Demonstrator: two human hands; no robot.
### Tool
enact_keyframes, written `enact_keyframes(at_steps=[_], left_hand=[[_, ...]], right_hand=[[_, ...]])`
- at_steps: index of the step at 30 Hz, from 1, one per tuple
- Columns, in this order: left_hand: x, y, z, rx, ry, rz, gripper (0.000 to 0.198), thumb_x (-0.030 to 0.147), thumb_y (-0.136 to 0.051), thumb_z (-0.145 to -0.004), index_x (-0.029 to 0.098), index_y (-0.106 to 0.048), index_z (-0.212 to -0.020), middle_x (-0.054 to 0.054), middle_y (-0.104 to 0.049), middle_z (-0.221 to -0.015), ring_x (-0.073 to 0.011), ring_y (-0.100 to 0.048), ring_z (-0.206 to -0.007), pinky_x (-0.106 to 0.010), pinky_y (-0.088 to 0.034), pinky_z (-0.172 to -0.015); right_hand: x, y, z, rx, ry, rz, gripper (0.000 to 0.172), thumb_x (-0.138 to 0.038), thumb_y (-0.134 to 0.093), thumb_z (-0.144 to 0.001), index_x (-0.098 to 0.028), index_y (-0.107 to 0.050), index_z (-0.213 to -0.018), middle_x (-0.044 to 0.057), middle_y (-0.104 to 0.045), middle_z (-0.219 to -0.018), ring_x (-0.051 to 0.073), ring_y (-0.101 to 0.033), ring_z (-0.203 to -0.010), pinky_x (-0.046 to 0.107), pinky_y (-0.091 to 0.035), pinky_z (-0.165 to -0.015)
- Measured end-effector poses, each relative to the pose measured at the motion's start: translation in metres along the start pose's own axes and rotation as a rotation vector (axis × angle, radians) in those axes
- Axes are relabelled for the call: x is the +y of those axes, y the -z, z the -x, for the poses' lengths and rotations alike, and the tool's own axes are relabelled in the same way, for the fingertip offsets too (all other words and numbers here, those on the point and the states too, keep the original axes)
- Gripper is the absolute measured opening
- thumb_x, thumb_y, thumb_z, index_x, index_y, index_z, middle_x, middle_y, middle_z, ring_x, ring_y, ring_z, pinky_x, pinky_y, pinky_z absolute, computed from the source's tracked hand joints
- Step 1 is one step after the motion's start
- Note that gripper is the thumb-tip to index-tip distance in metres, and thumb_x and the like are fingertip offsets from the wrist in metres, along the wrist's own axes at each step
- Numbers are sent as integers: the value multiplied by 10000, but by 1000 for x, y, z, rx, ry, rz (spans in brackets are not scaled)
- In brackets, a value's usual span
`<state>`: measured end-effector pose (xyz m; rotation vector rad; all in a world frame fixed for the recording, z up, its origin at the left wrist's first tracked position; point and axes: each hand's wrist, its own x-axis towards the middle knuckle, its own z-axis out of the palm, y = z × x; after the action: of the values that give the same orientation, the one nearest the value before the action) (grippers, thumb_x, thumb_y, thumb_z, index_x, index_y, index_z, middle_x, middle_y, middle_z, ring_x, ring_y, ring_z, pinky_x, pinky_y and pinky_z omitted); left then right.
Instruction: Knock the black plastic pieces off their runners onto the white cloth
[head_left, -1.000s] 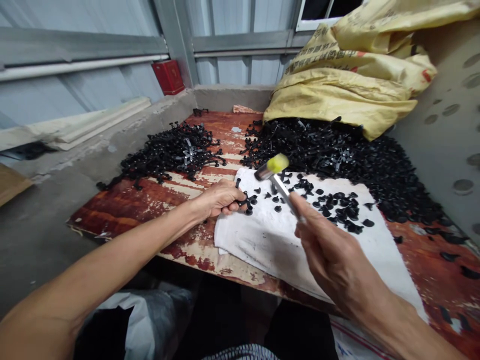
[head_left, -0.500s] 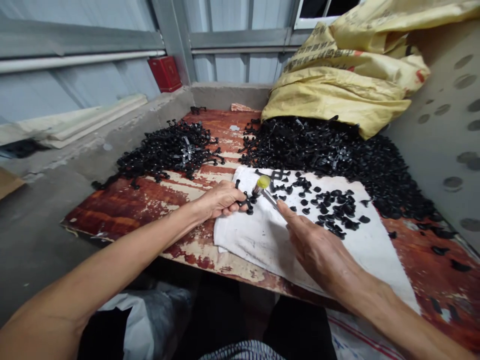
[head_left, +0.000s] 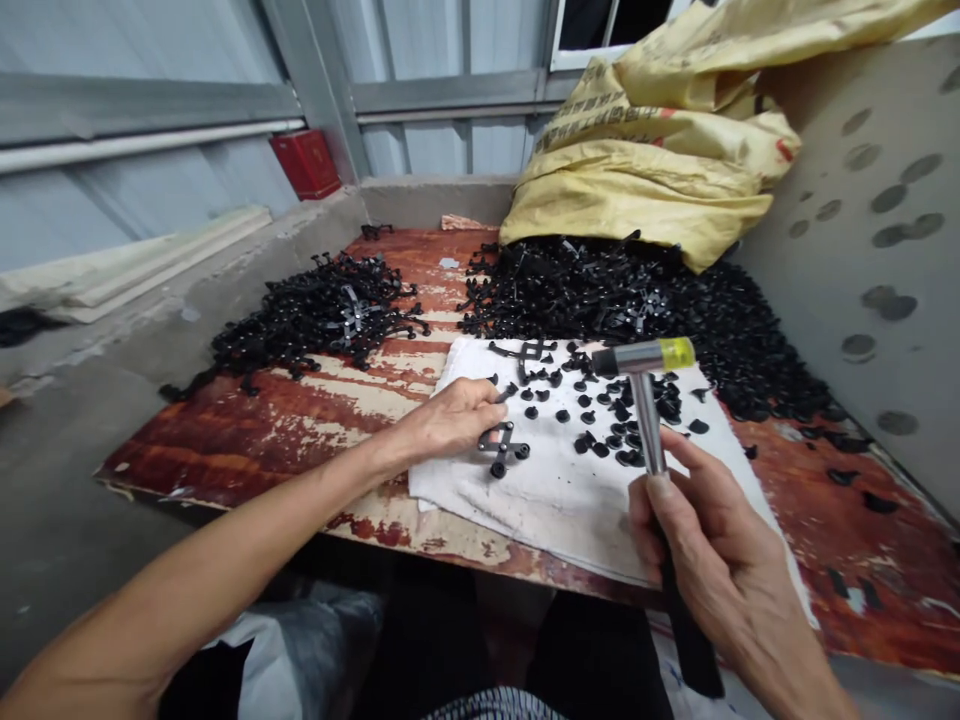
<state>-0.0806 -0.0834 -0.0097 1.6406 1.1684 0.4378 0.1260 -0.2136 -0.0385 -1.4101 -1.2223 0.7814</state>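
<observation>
My right hand grips the black handle of a mallet, held raised above the cloth. Its metal head has one yellow face, pointing right, and one black face. My left hand is closed on a black jointed bracket with round feet, whose lower end sticks out below the fingers over the white cloth. Small black round-headed pieces lie scattered on the cloth to the right of that hand. Another black bracket rests at the cloth's back edge.
A heap of black brackets is on the left of the worn red board. A larger black pile spills from a yellow sack at the back right. A spotted panel borders the right side; a red box stands far left.
The mallet has lifted off the bracket and swung right and toward me, now upright in my right hand. The bracket in my left hand has turned, its feet now hanging nearer me.
</observation>
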Motion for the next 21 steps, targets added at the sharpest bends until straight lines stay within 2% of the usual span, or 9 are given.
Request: enact_keyframes(at_steps=[3, 6, 10, 21], left_hand=[[0, -11, -7, -15, -66, -92, 242, 196, -514, -844, 151, -506, -606, 27, -504, -548, -49, -357, -455, -187, -247, -441], [-2, -16, -13, -45, -45, -93, 249, 232, -498, -851, 158, -501, -613, 29, -499, -551, -52, -343, -450, -195, -232, -437], [-1, -17, -15, -97, -7, -63, 238, 263, -493, -851, 165, -504, -634, 40, -476, -536, -51, -311, -426, -204, -205, -423], [2, -17, -19, -98, -11, -140, 230, 254, -496, -826, 157, -512, -618, 29, -501, -559, -53, -328, -445, -210, -227, -433]], right_hand=[[18, 4, 8, 0, -127, -82, 404, -483, -532, -906, -267, -495, -1245, -58, -523, -594, 107, -424, -383, 224, -366, -341], [29, 5, 10, 30, -174, -142, 444, -501, -554, -891, -263, -483, -1259, -61, -530, -605, 105, -425, -382, 226, -379, -337], [29, 5, 9, 32, -187, -188, 440, -494, -567, -888, -257, -489, -1250, -64, -528, -604, 101, -418, -390, 222, -386, -340], [28, 6, 7, 54, -191, -255, 438, -505, -606, -857, -255, -519, -1206, -62, -541, -616, 98, -430, -383, 212, -417, -305]])
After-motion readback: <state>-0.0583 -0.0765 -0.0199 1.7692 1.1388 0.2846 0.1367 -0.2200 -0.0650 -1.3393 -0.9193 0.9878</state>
